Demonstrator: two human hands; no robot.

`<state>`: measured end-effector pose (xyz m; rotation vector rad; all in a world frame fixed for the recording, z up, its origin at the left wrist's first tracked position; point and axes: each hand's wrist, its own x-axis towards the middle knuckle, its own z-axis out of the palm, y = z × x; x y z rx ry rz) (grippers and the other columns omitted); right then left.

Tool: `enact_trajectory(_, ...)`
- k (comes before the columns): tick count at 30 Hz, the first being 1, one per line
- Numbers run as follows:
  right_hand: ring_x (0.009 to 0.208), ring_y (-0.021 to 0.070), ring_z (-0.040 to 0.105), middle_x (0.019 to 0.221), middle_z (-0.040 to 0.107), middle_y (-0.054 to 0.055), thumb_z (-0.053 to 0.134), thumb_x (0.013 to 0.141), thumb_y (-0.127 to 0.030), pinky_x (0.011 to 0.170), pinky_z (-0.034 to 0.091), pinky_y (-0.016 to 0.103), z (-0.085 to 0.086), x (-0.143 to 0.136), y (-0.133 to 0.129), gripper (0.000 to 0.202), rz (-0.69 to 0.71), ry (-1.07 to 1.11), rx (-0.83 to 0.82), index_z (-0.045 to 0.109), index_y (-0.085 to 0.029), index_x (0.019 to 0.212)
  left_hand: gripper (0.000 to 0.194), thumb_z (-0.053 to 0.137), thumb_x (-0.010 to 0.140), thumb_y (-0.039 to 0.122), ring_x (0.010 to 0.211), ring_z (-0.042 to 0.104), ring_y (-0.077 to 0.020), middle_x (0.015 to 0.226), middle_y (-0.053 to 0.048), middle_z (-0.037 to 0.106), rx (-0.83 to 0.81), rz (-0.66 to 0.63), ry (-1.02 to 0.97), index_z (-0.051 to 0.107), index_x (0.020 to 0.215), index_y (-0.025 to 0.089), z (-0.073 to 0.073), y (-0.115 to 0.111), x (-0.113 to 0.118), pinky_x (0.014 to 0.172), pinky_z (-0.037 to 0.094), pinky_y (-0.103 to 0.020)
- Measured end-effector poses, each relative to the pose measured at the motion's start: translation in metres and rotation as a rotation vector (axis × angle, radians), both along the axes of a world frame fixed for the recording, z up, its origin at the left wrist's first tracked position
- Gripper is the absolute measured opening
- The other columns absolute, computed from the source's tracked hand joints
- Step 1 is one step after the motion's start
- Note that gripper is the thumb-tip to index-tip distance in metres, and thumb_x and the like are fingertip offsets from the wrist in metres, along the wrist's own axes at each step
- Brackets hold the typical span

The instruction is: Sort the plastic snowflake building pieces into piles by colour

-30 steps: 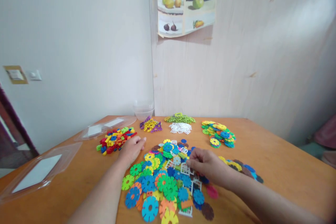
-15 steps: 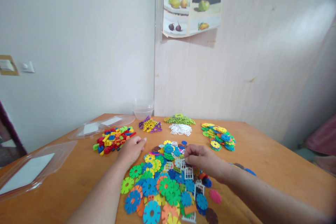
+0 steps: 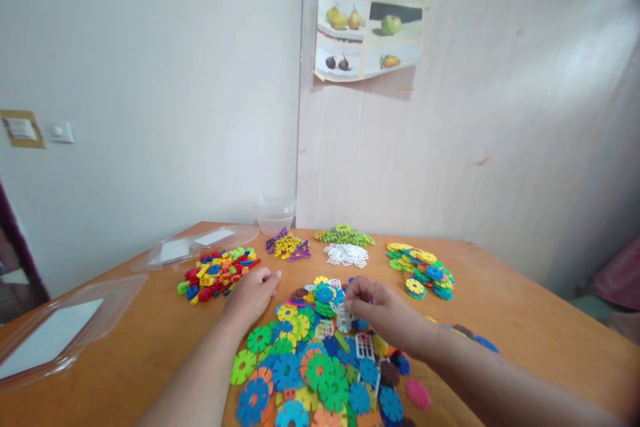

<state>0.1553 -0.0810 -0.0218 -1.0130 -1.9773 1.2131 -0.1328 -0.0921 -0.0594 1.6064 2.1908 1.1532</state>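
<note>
Fingers [image 3: 353, 305] of the right hand [image 3: 383, 310] seem to pinch a white frame [image 3: 341, 314], probably light and stiff, best held by its rim, over the pile [image 3: 331, 387], while the left hand [image 3: 253, 293] rests curled on the counter [image 3: 480, 287], its grip hidden.

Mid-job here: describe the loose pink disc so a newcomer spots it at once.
On the wooden table, find the big mixed pile between the left forearm and right forearm. At its near right edge lies the pink disc. Its colour sets it apart from the blue disc beside it.
</note>
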Motion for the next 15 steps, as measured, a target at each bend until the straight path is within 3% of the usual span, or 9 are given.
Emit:
enact_trajectory(5,0.051,0.009,0.05,0.059,0.052,-0.006,0.058,0.08,-0.032,0.048,0.035,0.019,0.006,-0.008,0.013,0.013,-0.15,0.012,-0.086,0.054,-0.02,0.082,0.047,0.046,0.087,0.06,0.056,0.055,-0.0188,0.057,0.001,0.062,-0.02,0.002,0.007,0.058,0.061,0.023,-0.003,0.004,-0.003,0.053,0.024,-0.029)
enact_trajectory(9,0.046,0.0091,0.047,0.053,0.051,-0.006,0.057,0.079,-0.027,0.043,0.032,0.018,0.007,-0.011,0.043,0.008,-0.281,-0.072,-0.055,0.054,-0.02,0.078,0.049,0.045,0.086,0.063,0.058,0.057,-0.0188,0.062,0.0,0.065,-0.027,-0.006,0.021,0.059,0.062,0.023,-0.008,0.007,-0.007,0.053,0.025,-0.029)
enact_trajectory(15,0.055,0.0127,0.059,0.059,0.058,0.001,0.053,0.08,-0.022,0.051,0.046,0.021,0.0,-0.009,0.106,0.013,-0.319,-0.122,0.08,0.048,-0.02,0.069,0.048,0.045,0.087,0.061,0.058,0.057,-0.0187,0.059,0.001,0.064,-0.011,-0.019,0.024,0.058,0.061,0.023,-0.007,0.006,-0.006,0.054,0.025,-0.029)
